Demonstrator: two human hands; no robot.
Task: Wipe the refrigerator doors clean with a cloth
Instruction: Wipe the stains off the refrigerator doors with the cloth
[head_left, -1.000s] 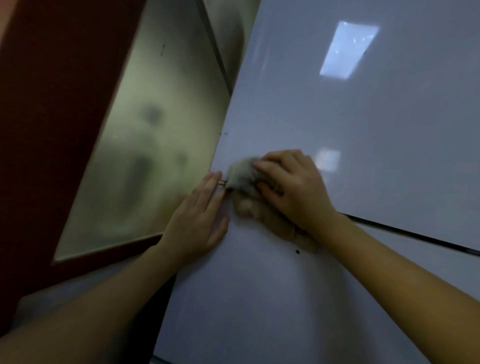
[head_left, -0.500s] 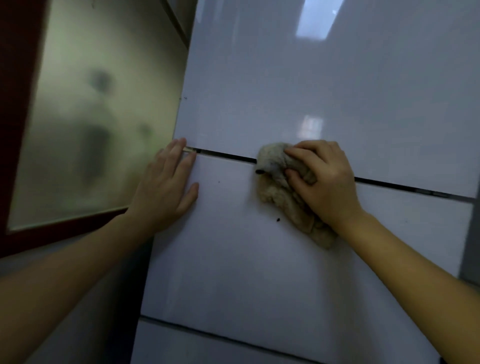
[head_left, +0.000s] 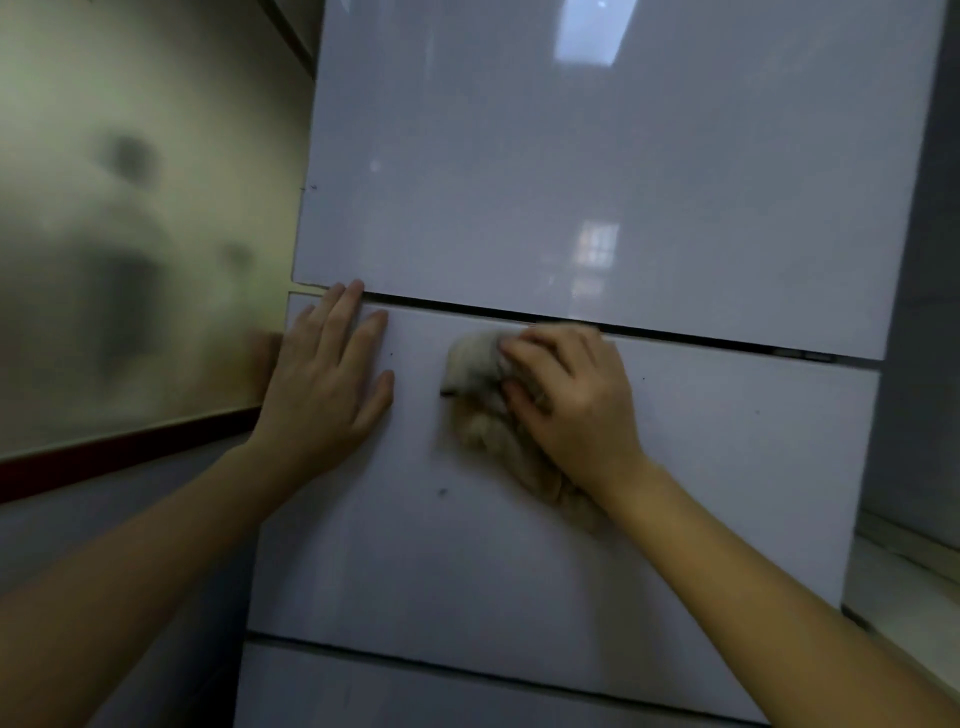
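While our left grip (head_left: 322, 389) lies flat and outstretched on the middle door (head_left: 727, 493) near its top left corner, our right grip (head_left: 576, 410) curls round the cloth (head_left: 475, 374), pressing it on that door just under the upper door (head_left: 519, 156).

Left hand (head_left: 324, 384) centre-left: flat, fingers straight. Right hand (head_left: 571, 410) centre: fingers curled, gripping cloth (head_left: 478, 364). Forearms enter from lower corners.
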